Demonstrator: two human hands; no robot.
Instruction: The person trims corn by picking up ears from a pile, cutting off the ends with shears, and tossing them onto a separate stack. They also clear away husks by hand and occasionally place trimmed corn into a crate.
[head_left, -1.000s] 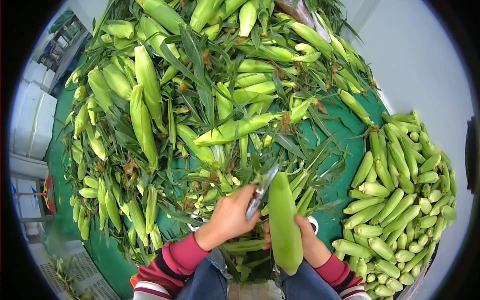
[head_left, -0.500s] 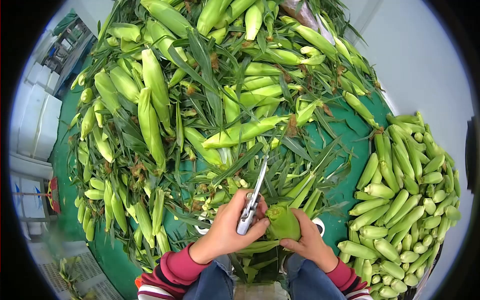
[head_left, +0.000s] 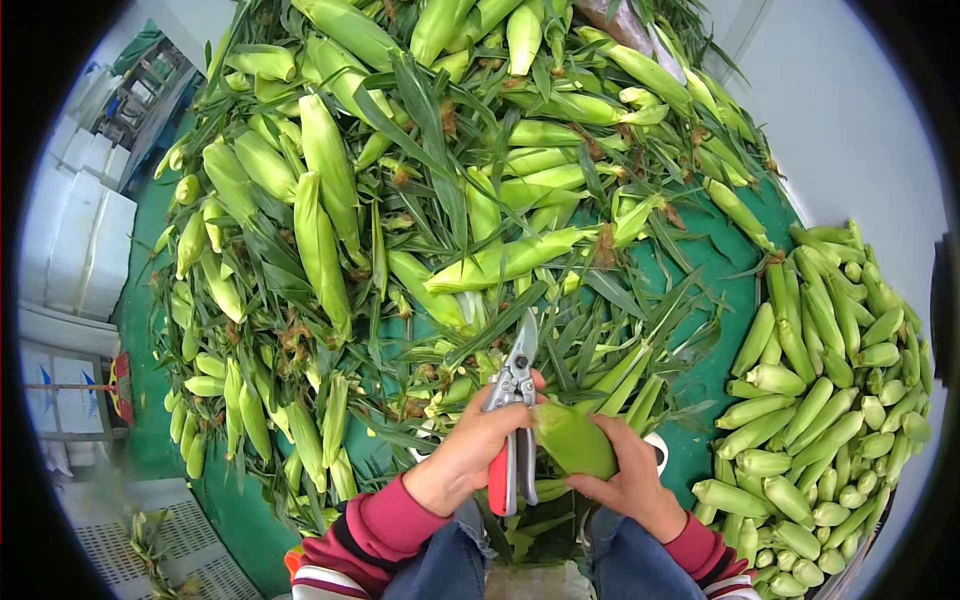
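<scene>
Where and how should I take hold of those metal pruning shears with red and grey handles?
Probably by the lower red and grey handles of the metal pruning shears, coming from the person's own side. The handles reach below the left hand toward the body, while the pointed blades face away.

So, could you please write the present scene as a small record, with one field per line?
Left hand: holds pruning shears, blades pointing away from the person
Right hand: grips one green corn ear
Ahead and left: large pile of leafy corn
Far right: heap of trimmed ears
Surface: green
</scene>
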